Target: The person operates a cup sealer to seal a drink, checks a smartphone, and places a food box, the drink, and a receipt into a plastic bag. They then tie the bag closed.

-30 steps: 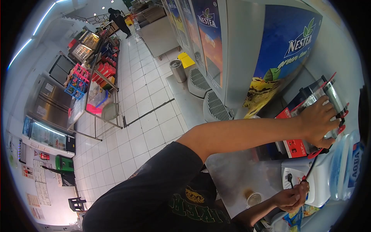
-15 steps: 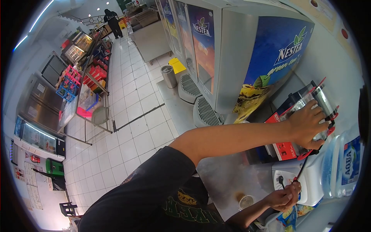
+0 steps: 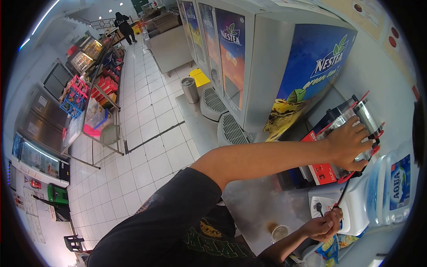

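My left hand (image 3: 349, 144) rests with spread fingers on top of a black-and-red counter machine (image 3: 324, 172) that looks like a cup sealer. Beside its fingertips are a shiny silver roll (image 3: 367, 116) and red fittings. Lower down, my right hand (image 3: 324, 226) is closed around the lower end of a thin black rod (image 3: 343, 192), with a red part just above the fingers. The rod runs up toward the machine. A clear cup (image 3: 279, 233) stands on the metal counter (image 3: 253, 209), left of my right hand. The underside of my left hand is hidden.
A Nestea dispenser (image 3: 271, 62) stands left of the machine, with a steel tumbler (image 3: 190, 90) near its drip trays. An Aqua water bottle (image 3: 386, 191) is at the right. Colourful packets (image 3: 330, 250) lie below my right hand. A person (image 3: 125, 27) stands far back.
The whole view has shifted slightly. Both hands keep their places on the machine and the rod. The distant person's posture differs a little.
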`<state>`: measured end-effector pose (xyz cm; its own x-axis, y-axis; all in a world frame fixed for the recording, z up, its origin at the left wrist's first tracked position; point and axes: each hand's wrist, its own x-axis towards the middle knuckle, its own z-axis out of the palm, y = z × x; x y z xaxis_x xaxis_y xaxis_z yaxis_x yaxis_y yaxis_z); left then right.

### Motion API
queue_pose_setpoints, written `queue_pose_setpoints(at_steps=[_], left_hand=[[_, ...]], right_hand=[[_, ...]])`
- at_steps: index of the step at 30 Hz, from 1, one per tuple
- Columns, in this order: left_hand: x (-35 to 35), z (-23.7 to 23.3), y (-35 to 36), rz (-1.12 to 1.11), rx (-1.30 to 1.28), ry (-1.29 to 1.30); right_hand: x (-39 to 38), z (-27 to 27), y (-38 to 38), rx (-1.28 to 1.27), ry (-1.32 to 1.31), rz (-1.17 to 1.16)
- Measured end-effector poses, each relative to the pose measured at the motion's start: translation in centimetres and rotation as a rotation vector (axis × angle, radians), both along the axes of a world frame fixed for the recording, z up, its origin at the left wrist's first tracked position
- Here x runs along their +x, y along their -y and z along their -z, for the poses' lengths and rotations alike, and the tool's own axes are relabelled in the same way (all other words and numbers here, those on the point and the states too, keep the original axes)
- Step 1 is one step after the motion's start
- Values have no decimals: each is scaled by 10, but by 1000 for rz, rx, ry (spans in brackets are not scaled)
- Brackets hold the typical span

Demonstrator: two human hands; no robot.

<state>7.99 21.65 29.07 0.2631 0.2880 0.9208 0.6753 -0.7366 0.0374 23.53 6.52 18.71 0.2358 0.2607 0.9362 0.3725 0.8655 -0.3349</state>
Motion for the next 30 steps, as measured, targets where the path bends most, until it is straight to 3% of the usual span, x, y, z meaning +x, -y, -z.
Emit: queue_pose_setpoints(at_steps=[9,14,17,19,20,22,24,25,27,30], left_hand=[[2,3,0,13,8,16],[0,1,-2,28,54,22],[1,3,-2,34,-21,3],[0,5,-8,82,-28,-13],[-1,3,-6,108,62,37],[-2,-7,3,174,-148,-5],[-1,-14,5,77,9,-51],[2,-15,2,19,87,-77],[-1,-22,6,11,123,-153],[0,-25,9,-10,96,-185]], right_hand=[[-1,0,-3,40,23,37],[2,2,-11,-31,33,26],[-4,-1,6,-212,-69,91],[-5,0,4,-179,-47,81],[-5,0,6,-195,-59,68],[2,13,-1,-111,-7,157],[-9,-18,2,-21,58,131],[-8,-23,6,-93,77,148],[-8,-49,11,-172,146,133],[-6,-106,-14,-217,7,166]])
